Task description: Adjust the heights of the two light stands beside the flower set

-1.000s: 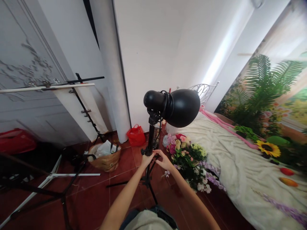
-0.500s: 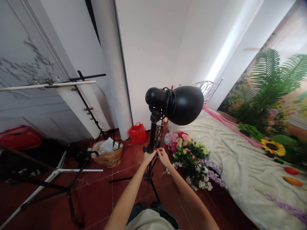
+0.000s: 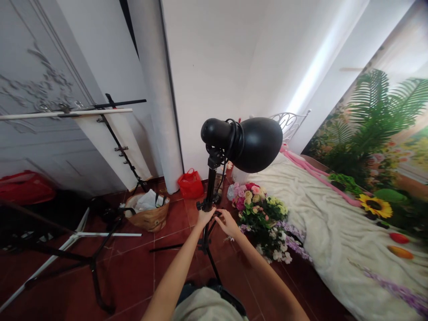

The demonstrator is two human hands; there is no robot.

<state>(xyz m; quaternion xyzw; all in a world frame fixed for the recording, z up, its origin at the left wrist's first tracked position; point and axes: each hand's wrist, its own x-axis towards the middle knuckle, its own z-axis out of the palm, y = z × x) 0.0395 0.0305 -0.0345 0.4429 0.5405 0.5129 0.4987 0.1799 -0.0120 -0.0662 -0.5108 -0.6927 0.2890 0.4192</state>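
Note:
A black studio lamp (image 3: 249, 142) sits on top of a black light stand (image 3: 210, 187) in the middle of the view. My left hand (image 3: 204, 218) is wrapped round the stand's pole just below a clamp collar. My right hand (image 3: 226, 222) is at the same height on the right side of the pole, fingers curled at a small knob on the collar. The stand's legs (image 3: 187, 246) spread over the red tiled floor below my hands.
A bunch of artificial flowers (image 3: 265, 220) lies right of the stand beside a white blanket (image 3: 334, 232). A red bag (image 3: 190, 183), a brown basket (image 3: 149, 213), a white backdrop roll (image 3: 154, 89) and another tripod (image 3: 80, 254) stand at the left.
The view shifted slightly. Both hands have stayed at the stand's collar, the right hand's fingers working a little at the knob.

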